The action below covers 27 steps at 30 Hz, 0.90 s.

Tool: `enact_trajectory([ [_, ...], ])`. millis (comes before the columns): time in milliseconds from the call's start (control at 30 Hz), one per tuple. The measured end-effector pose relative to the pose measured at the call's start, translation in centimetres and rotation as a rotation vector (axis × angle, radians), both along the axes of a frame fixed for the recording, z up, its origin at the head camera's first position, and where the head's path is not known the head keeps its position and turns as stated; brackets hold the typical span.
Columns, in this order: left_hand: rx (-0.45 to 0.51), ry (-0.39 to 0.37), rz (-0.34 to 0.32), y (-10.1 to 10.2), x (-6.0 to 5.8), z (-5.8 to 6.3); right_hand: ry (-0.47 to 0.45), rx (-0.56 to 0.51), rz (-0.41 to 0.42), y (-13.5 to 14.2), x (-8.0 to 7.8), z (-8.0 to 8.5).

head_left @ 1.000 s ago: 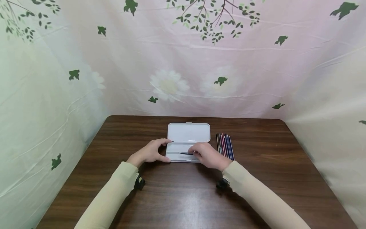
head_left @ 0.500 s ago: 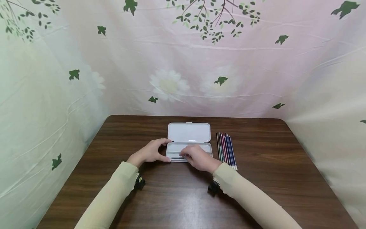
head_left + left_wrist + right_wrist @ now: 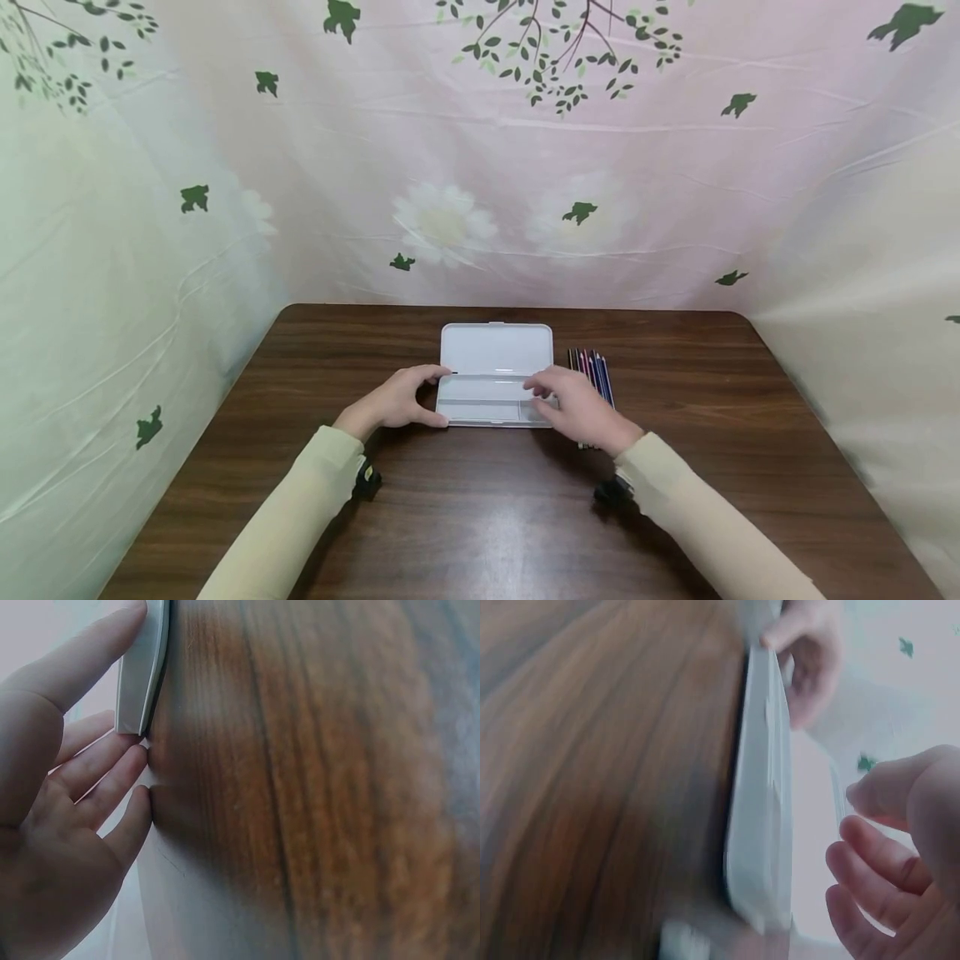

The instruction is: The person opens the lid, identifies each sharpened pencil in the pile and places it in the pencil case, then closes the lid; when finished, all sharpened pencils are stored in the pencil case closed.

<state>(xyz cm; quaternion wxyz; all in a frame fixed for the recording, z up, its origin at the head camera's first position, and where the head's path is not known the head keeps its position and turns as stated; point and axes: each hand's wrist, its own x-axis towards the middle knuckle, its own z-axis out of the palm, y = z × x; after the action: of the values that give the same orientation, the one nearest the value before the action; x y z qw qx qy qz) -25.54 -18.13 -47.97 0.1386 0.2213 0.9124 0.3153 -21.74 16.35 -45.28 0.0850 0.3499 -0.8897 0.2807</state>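
Observation:
A white hinged pencil case [image 3: 480,388] lies with its lid [image 3: 497,348] folded back, its tray divided into long compartments. My left hand [image 3: 396,398] braces the case's left end, thumb at the front corner and index finger at the back corner. In the left wrist view, the thumb [image 3: 90,656] lies along the case's edge [image 3: 144,682], and the other fingers are loosely spread below. Above the tray's right end, my right hand [image 3: 576,406] has loosely bent, parted fingers with nothing between them. The right wrist view has its fingers [image 3: 870,892] beside the case [image 3: 757,802].
Several colored pencils [image 3: 600,373] lie in a row just right of the case, partly hidden behind the right hand. Both stand on a brown wooden table [image 3: 480,500]. A printed cloth [image 3: 495,167] hangs behind and at both sides.
A thin dark stick was in the right hand over the tray a second ago. That hand dipped left to the front compartment, then moved right without the stick. The left hand stayed put.

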Motion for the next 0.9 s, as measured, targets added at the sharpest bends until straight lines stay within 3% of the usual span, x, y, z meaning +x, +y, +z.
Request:
enact_trajectory([
  [167,-0.003,0.006,-0.004,0.0,0.1,0.2,-0.006,0.009,-0.134,4.4,-0.2,-0.3],
  [400,-0.001,0.006,-0.011,0.0,0.2,0.3,-0.149,0.086,-0.302,9.0,-0.1,-0.8],
  [600,0.001,0.0,-0.016,0.1,0.2,0.2,-0.195,0.103,-0.323,10.8,0.2,-1.5],
  [900,0.003,-0.005,-0.011,0.0,0.1,0.3,-0.2,0.104,-0.319,11.2,-0.1,-1.8],
])
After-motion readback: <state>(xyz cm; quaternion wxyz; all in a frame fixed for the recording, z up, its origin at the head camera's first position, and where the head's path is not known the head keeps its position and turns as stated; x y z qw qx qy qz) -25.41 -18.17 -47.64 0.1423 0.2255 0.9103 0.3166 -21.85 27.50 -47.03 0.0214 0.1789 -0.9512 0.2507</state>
